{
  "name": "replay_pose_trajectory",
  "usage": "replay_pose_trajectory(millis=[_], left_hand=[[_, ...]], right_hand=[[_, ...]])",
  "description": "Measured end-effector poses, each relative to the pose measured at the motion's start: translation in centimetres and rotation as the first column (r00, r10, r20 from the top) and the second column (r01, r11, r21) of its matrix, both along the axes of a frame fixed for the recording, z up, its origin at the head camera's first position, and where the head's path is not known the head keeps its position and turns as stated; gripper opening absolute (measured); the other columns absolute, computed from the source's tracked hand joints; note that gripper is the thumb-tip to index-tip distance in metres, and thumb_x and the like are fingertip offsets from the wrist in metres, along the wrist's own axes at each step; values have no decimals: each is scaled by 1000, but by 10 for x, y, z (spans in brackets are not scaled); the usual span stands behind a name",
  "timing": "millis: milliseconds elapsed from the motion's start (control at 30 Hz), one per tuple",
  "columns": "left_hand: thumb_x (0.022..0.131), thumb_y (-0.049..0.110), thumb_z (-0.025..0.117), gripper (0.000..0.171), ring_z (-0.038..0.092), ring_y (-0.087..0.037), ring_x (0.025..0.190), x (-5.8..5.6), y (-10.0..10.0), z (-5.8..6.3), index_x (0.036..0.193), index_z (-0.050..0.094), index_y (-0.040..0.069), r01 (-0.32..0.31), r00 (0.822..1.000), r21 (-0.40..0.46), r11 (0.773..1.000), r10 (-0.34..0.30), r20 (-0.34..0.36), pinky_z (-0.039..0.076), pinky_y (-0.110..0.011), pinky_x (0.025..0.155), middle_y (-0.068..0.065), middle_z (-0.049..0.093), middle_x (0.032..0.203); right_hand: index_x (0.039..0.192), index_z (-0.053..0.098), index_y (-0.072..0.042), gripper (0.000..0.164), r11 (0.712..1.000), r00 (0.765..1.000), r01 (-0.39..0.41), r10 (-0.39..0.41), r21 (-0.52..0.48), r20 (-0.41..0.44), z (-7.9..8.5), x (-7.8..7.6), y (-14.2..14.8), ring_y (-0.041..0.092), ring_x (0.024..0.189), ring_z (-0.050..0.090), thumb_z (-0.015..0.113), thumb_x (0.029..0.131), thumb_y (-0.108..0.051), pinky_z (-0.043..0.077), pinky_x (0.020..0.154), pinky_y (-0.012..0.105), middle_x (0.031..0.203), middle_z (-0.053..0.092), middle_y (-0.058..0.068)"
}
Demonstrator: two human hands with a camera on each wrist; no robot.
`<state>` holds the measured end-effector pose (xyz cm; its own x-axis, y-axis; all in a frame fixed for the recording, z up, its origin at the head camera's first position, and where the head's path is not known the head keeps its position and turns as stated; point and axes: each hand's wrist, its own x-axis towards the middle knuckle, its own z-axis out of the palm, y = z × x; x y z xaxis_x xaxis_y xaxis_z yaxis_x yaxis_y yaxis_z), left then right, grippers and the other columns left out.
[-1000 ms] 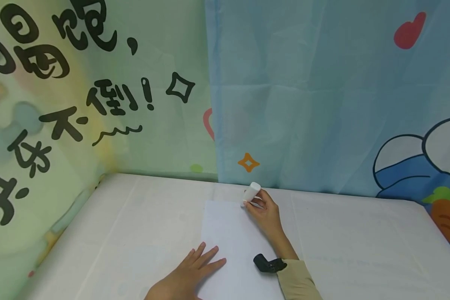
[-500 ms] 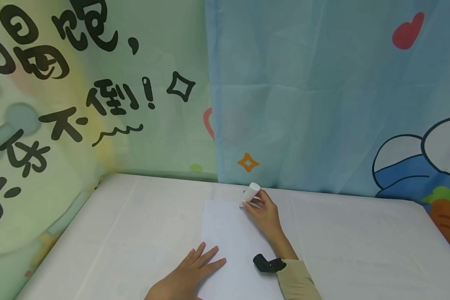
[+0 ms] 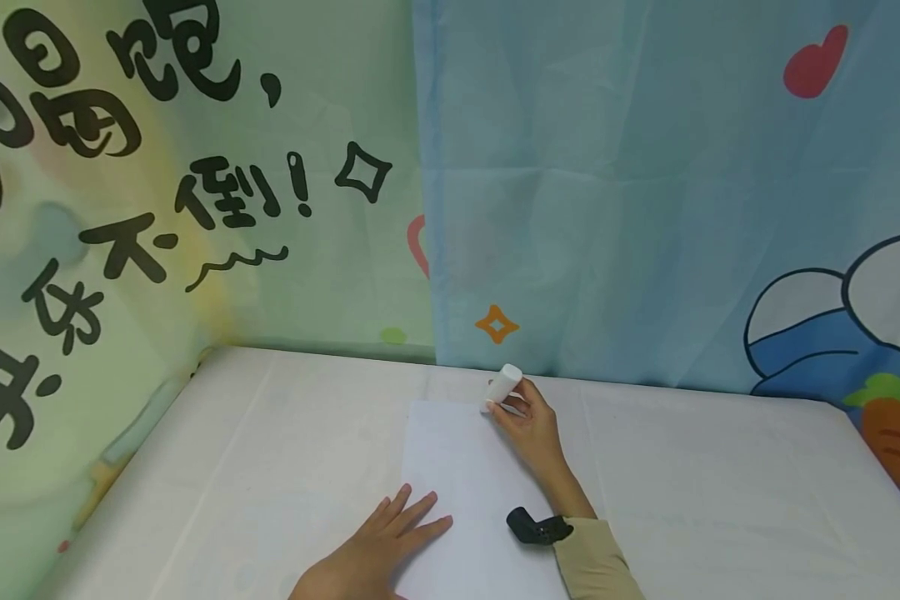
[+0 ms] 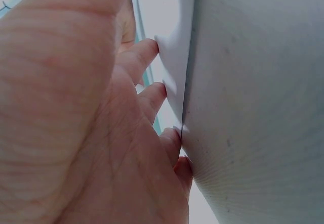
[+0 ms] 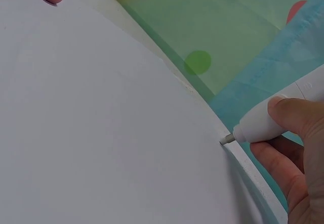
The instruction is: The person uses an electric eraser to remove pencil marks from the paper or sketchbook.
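A sheet of white paper lies on the white table. My right hand pinches a thick white electric eraser over the sheet's far right edge. In the right wrist view, thumb and fingers grip the tapered body of the electric eraser, and its thin tip touches the paper near the edge. With fingers spread and straight, my left hand rests on the left side of the sheet. The left wrist view shows that hand from the thumb side, its fingertips on the paper.
The white table ends at the back against a blue curtain. A green printed sheet with black lettering hangs at the left. A black wrist camera sits at the right cuff.
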<state>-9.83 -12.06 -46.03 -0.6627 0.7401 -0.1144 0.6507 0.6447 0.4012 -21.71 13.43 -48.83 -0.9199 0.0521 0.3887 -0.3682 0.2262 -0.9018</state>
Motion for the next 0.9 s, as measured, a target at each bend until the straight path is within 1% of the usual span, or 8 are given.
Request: replay_pose_trajectory(millis=[67, 133, 300, 400, 600, 667, 833, 900], left_hand=[[77, 60, 71, 93, 25, -43, 144, 0, 0, 0, 152, 34, 20, -2, 1000, 1, 1000, 2, 0, 31, -54, 111, -10, 30, 158], [78, 60, 71, 92, 25, -42, 144, 0, 0, 0, 153, 34, 20, -5, 1000, 4, 1000, 5, 5, 30, -54, 112, -9, 30, 158], [78, 60, 71, 92, 25, -42, 144, 0, 0, -1, 153, 34, 21, -13, 1000, 3, 1000, 13, 9, 30, -54, 112, -9, 30, 159], [78, 61, 71, 92, 25, -42, 144, 1, 0, 0, 152, 35, 21, -15, 1000, 8, 1000, 15, 4, 30, -55, 112, -9, 30, 158], [77, 62, 70, 91, 27, -42, 143, 2, 0, 0, 152, 37, 21, -18, 1000, 11, 1000, 18, -20, 31, -54, 111, -8, 32, 158], [77, 62, 70, 92, 27, -41, 143, 2, 0, -1, 152, 37, 21, -21, 1000, 10, 1000, 21, -18, 31, -54, 111, -8, 31, 158], [76, 61, 71, 92, 26, -41, 144, 1, 0, -1, 152, 36, 22, -28, 1000, 15, 999, 28, 0, 30, -54, 112, -7, 31, 158], [76, 61, 72, 92, 26, -42, 144, 1, 0, -1, 152, 36, 22, -27, 1000, 18, 999, 27, 0, 30, -54, 112, -7, 31, 158]], right_hand=[[123, 54, 9, 47, 1000, 1000, 1, -1, -1, -10, 0, 0, 0, 35, 101, 67, 72, 80, 12, 54, 79, 20, 113, 62, 26], [123, 54, 9, 46, 1000, 1000, 2, -2, -7, -8, 0, 0, 0, 38, 101, 67, 72, 80, 11, 54, 80, 19, 114, 62, 27], [124, 53, 9, 46, 1000, 1000, 3, -3, -10, 29, 1, 0, 1, 45, 105, 63, 71, 82, 9, 53, 81, 18, 116, 61, 27], [125, 53, 9, 47, 1000, 999, 5, -4, -12, 36, 1, 0, 1, 44, 105, 64, 71, 82, 10, 53, 81, 19, 116, 60, 28], [124, 53, 8, 47, 1000, 999, 1, -1, -11, 37, -1, -1, 1, 35, 104, 66, 72, 81, 11, 54, 80, 18, 116, 61, 26], [125, 53, 8, 48, 1000, 999, -4, 5, -11, 42, -1, -1, 1, 36, 104, 66, 72, 81, 11, 53, 80, 18, 116, 61, 25], [125, 52, 8, 48, 1000, 998, -15, 16, -17, 58, 0, 0, 1, 42, 107, 63, 71, 81, 11, 53, 81, 19, 118, 61, 26], [126, 52, 7, 48, 1000, 998, -16, 17, -17, 62, 1, 0, 1, 42, 107, 63, 71, 82, 10, 53, 82, 19, 118, 61, 25]])
